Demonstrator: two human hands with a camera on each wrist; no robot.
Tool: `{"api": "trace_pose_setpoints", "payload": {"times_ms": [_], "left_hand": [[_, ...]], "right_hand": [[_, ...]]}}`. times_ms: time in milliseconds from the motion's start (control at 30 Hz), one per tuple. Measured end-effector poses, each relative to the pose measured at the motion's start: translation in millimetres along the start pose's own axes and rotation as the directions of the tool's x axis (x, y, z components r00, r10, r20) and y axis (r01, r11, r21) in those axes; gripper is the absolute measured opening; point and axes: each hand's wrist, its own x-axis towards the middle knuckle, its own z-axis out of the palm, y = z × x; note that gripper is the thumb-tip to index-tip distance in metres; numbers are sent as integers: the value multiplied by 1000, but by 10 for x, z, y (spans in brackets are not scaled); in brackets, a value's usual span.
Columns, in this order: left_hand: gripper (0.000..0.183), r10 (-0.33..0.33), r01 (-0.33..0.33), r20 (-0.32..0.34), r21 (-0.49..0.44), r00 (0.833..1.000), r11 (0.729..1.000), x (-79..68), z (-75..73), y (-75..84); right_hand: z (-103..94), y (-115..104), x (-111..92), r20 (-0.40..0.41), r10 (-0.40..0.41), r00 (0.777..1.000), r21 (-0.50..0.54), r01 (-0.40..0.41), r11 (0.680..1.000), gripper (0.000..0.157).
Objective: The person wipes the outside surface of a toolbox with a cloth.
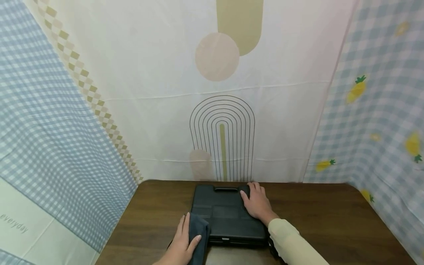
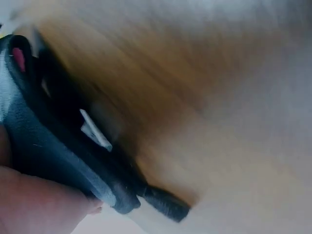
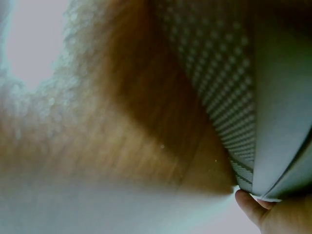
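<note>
A black plastic case (image 1: 228, 217) with a handle along its far edge lies flat before me. My right hand (image 1: 257, 202) grips its far right corner, thumb on top and fingers over the edge. In the right wrist view, my fingertips (image 3: 251, 207) touch the end of a dark grey body with a dotted side (image 3: 229, 107). My left hand (image 1: 181, 239) holds a folded dark blue-grey piece (image 1: 198, 239) against the case's left side. The left wrist view shows its thick folded edge (image 2: 63, 141) with a pink patch inside; its exact kind is unclear.
The case stands on a brown wooden table (image 1: 318, 213). A flat silver-grey surface (image 1: 238, 255) shows below the case's near edge. Something black, like a cable (image 1: 273, 248), lies at the near right corner. Patterned cloth hangings (image 1: 159, 129) enclose the table's back and sides.
</note>
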Motion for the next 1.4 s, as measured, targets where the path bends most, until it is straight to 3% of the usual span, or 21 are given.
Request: {"api": "trace_pose_setpoints", "payload": {"times_ms": [133, 233, 367, 467, 600, 700, 900, 1000, 1100, 1267, 1400], "left_hand": [[90, 61, -60, -3, 145, 998, 988, 23, -21, 10], [89, 153, -146, -3, 296, 988, 944, 28, -30, 12], [88, 305, -265, -1, 494, 952, 828, 40, -1, 10], [88, 387, -317, 15, 604, 922, 731, 63, 43, 30], [89, 409, -330, 48, 680, 911, 655, 91, 93, 140], [90, 417, -338, 67, 708, 906, 620, 110, 138, 245], [91, 474, -395, 111, 730, 873, 557, 214, 312, 438], [92, 472, -412, 140, 733, 870, 541, 274, 408, 522], [92, 457, -414, 154, 726, 876, 549, 311, 480, 577], [89, 447, -410, 158, 727, 880, 550, 313, 473, 668], [87, 428, -413, 169, 702, 888, 581, 325, 455, 700]], "right_hand": [[-13, 15, 6, -6, -5, 1000, 2, 5, 1000, 66], [-16, 20, 2, -5, -5, 1000, 4, 5, 1000, 66], [-8, 16, -10, -4, -6, 1000, 8, 6, 1000, 66], [5, 14, -11, -7, -11, 1000, 3, 11, 1000, 66], [22, 22, -1, -14, -11, 1000, -6, 11, 1000, 65], [22, 25, 4, -15, -10, 1000, -7, 10, 1000, 65], [27, 23, 2, -17, -1, 1000, -4, 1, 1000, 65], [44, 17, -2, -20, -1, 1000, -8, 1, 1000, 65], [54, 6, -6, -19, -4, 1000, -10, 4, 1000, 65], [38, 5, -9, -21, -5, 1000, -6, 5, 1000, 64], [18, 19, -12, -20, -6, 1000, -4, 6, 1000, 64]]}}
